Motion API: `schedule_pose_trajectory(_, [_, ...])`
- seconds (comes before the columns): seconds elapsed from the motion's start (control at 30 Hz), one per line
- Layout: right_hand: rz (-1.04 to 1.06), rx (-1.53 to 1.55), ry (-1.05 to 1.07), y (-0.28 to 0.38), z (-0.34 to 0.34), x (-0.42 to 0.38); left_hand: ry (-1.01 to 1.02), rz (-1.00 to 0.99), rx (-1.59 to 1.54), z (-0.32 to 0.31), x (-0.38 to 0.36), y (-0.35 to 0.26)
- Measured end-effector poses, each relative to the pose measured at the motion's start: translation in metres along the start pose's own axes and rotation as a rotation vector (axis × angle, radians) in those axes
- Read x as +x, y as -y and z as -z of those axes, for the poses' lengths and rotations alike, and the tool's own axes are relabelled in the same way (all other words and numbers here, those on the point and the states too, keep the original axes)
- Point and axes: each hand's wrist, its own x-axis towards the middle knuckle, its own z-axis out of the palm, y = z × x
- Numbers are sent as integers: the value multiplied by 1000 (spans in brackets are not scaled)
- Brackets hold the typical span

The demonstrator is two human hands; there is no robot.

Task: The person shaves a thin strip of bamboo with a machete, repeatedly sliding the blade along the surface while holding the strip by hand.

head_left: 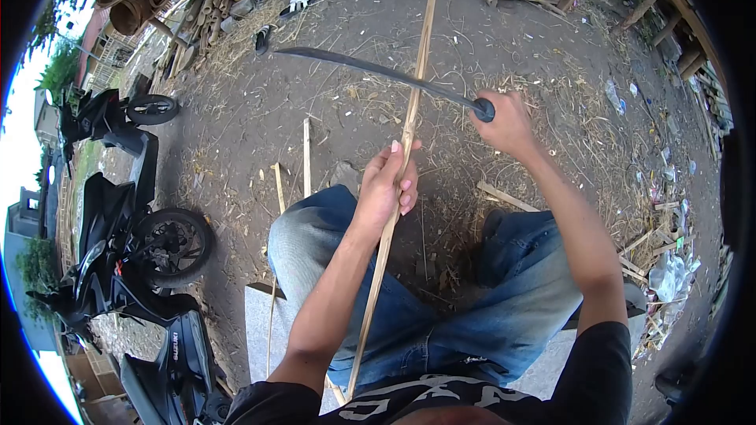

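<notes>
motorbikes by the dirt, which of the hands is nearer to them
Left. The left hand grips the bamboo strip on the side nearer the motorbikes; the right hand, holding the knife, lies beyond the strip.

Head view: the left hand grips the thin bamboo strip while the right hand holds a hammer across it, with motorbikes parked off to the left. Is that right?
Not quite. In the head view the right hand holds a long curved blade, not a hammer, laid across the bamboo strip. The left hand does grip the strip, and the motorbikes stand to the left.
</notes>
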Motion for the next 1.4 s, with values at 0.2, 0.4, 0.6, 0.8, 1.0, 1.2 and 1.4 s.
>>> schedule_pose_trajectory(0.2, [233, -37, 73, 29, -20, -25, -47, -60, 75, -4, -2, -1])
schedule_pose_trajectory(0.4, [407, -56, 59, 43, -27, -33, 5, 30, 88, -5, -7, -1])
schedule_pose_trajectory(0.6, [478, -177, 23, 23, -22, -12, 9, 109, 21, -3, -10, -5])
schedule_pose_trajectory(0.8, [203, -237, -53, -9, -10, 8, -35, 108, -62, 2, -11, -10])
schedule_pose_trajectory(1.0, [461, -161, 55, 42, -29, -18, 12, 137, -70, -11, -5, -2])
schedule_pose_trajectory(1.2, [187, -229, -67, -21, -6, 23, 3, 102, -76, -1, -15, -9])
schedule_pose_trajectory(1.4, [176, -227, 67, 12, -24, -3, -10, 142, -28, -7, 3, 6])
